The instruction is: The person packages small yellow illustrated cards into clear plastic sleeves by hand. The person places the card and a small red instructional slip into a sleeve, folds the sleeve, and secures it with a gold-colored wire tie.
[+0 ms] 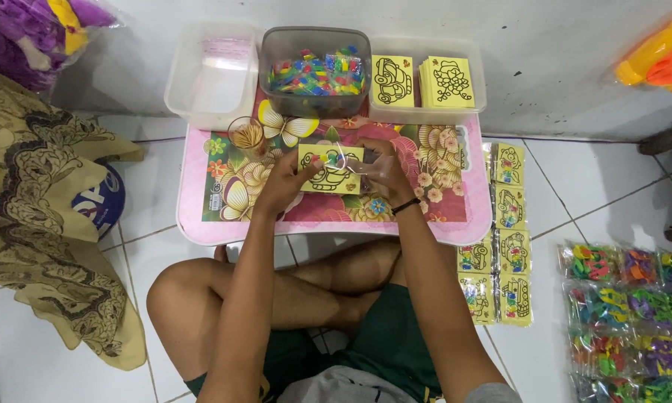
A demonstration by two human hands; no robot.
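Observation:
A yellow card with a black line drawing (328, 171) is held above the small pink flower-patterned table (455, 216). My left hand (280, 183) grips its left edge. My right hand (384, 170) holds its right side together with a thin clear plastic sleeve. A black band sits on my right wrist. I sit cross-legged behind the table.
Three tubs stand at the table's far edge: an empty clear tub (209, 71), a grey tub of small colourful pieces (315, 71), a clear tub of yellow cards (425, 80). A glass of sticks (246, 136) stands nearby. Packed cards (504, 239) and bagged colourful pieces (627, 313) lie on the floor, right. Patterned cloth (45, 224) lies left.

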